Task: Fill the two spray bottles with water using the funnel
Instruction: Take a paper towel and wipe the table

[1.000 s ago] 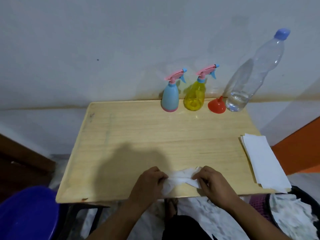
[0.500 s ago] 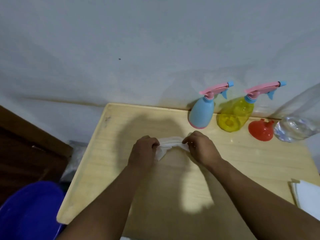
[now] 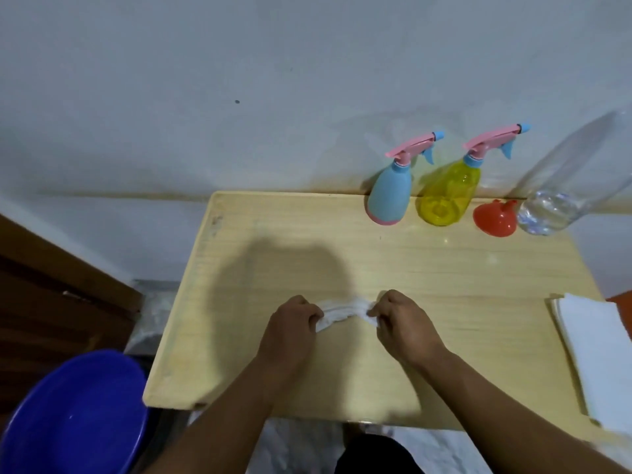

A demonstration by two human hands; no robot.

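Note:
A blue spray bottle (image 3: 391,195) and a yellow spray bottle (image 3: 448,191), both with pink trigger heads, stand at the back of the wooden table (image 3: 444,268) against the wall. To their right, an orange funnel (image 3: 495,219) lies mouth down beside a clear water bottle (image 3: 561,196) holding a little water. My left hand (image 3: 290,323) and my right hand (image 3: 403,323) are both shut on a crumpled white tissue (image 3: 342,311), pressed on the table's middle, well in front of the bottles.
A stack of white tissues (image 3: 595,350) lies at the table's right edge. A blue plastic basin (image 3: 75,415) sits on the floor at the lower left. A dark wooden panel (image 3: 51,302) stands left of the table.
Both hands slid the tissue away across the table, then back toward the front edge. The view shifted with my head. Bottles and funnel stayed put.

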